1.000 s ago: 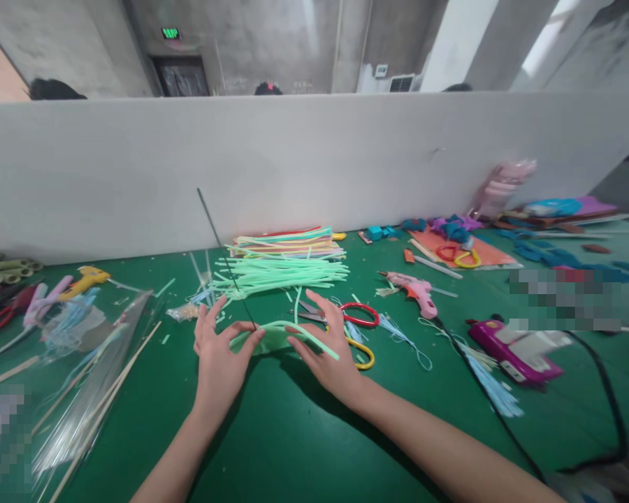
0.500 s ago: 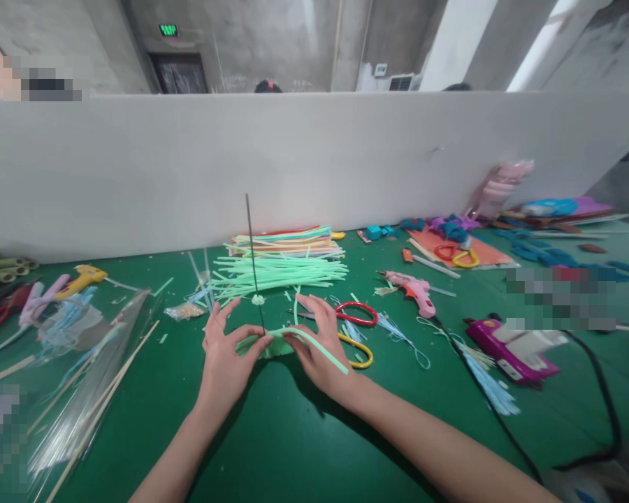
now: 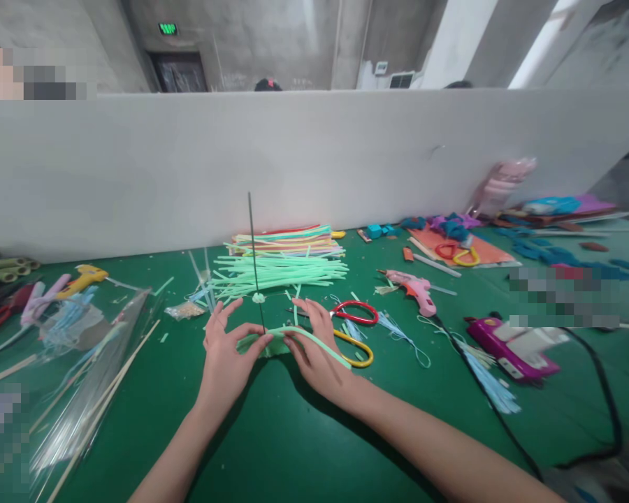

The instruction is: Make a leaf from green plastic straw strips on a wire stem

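Observation:
My left hand [image 3: 229, 353] pinches a mint-green fuzzy strip, which looks like a pipe cleaner [image 3: 314, 340], between thumb and forefinger. Close beside it, my right hand [image 3: 317, 349] pinches the same strip, whose free end curves over the back of that hand. Under the fingertips sits a mint-green piece [image 3: 276, 346], partly hidden by both hands. A thin dark rod [image 3: 252, 244] rises from it, leaning slightly, with a small pale-green tuft [image 3: 258, 298] partway up. Just behind lies a pile of mint-green pipe cleaners [image 3: 283, 272].
Scissors with red and yellow handles [image 3: 357, 312] lie right of my hands. Farther right are a pink glue gun [image 3: 413, 288] and a purple power strip [image 3: 508, 353] with black cable. Clear plastic sleeves [image 3: 81, 419] and thin sticks lie left. A grey partition [image 3: 314, 161] stands behind.
The free end of the pipe cleaner has shifted slightly up and right over my right hand. The rod's top leans a little more to the right. Both hands keep their pinch.

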`<state>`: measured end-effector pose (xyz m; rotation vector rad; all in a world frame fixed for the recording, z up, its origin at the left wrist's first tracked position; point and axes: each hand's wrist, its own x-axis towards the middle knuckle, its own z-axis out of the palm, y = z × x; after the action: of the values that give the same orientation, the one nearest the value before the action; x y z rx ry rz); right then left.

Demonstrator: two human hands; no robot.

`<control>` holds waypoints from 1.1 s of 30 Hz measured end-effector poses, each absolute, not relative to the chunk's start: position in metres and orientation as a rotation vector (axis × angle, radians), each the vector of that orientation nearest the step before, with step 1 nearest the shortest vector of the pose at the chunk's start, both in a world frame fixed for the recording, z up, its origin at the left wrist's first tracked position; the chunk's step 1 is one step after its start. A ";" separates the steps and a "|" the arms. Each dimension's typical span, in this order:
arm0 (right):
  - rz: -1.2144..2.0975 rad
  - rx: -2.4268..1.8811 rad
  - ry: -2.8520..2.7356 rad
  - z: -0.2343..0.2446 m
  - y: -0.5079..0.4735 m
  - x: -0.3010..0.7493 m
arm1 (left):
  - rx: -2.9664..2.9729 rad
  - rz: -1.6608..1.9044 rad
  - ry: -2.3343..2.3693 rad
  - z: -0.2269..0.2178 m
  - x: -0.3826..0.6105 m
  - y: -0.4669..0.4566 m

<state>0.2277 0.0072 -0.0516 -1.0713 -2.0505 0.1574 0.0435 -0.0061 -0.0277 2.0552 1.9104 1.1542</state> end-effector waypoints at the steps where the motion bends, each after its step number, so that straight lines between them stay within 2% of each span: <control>1: 0.155 -1.071 -2.051 -0.052 0.007 0.228 | 2.051 1.153 1.912 -0.028 0.044 -0.006; 22: 0.189 -1.176 -2.079 -0.048 0.006 0.227 | 2.053 1.157 1.891 -0.028 0.044 -0.006; 33: 0.099 -1.235 -2.022 -0.049 0.002 0.222 | 2.062 1.148 1.926 -0.027 0.045 -0.007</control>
<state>0.2219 0.0024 -0.0488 -1.2353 -2.0217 0.0986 0.0450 -0.0070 -0.0273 2.0622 1.9260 1.1478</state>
